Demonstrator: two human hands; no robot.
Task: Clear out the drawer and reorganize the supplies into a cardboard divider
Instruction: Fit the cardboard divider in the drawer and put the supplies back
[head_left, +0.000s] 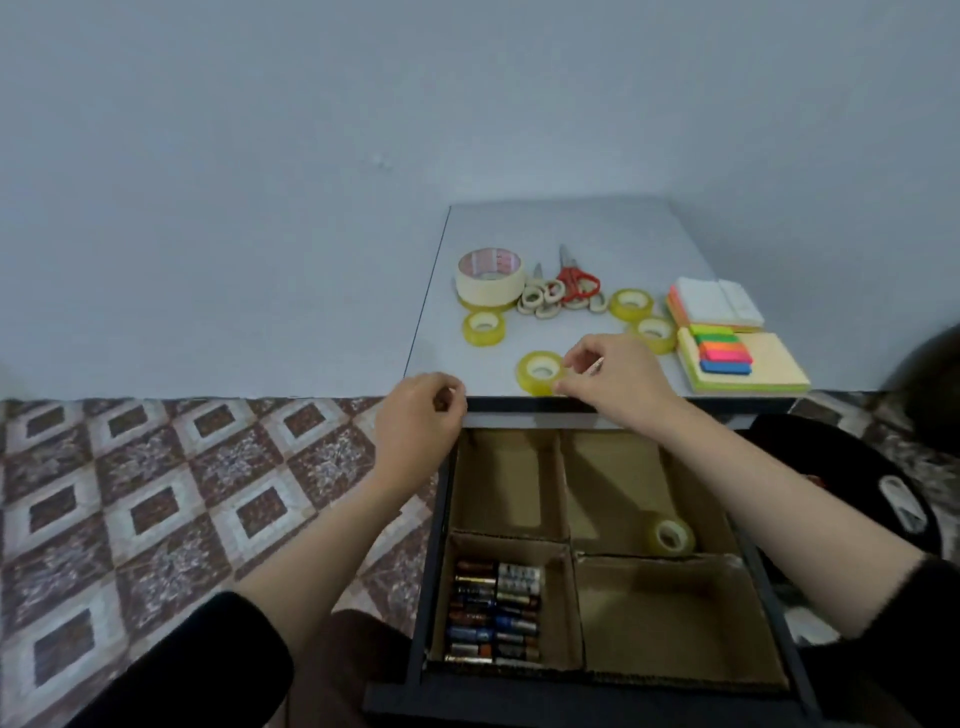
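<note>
The roll (537, 370) is being pinched at its right edge by the thumb and fingers of the right hand (618, 379). It is being held on the table (571, 234), close to the front edge and just above the open drawer (519, 701). The left hand (421, 415) is being held loosely curled over the table's front left corner. Nothing is being gripped in it as far as can be seen.

The step in hand is judged to be the moving of this roll into the divider (570, 545). The grip is probably best being taken across the rim, with a finger inside the core if needed, since the smooth side may slip. The roll is best being lifted clear of the table edge before it is lowered. The far right compartment is being suggested as the target, because the stored roll (671, 535) is lying there already. The cardboard walls are likely to bend, so they are best being left untouched. The batteries (493, 613) are filling the near left compartment and are best being left undisturbed.

The roll is showing as a small ring of yellowish clear tape with a pale core, lying flat.
</note>
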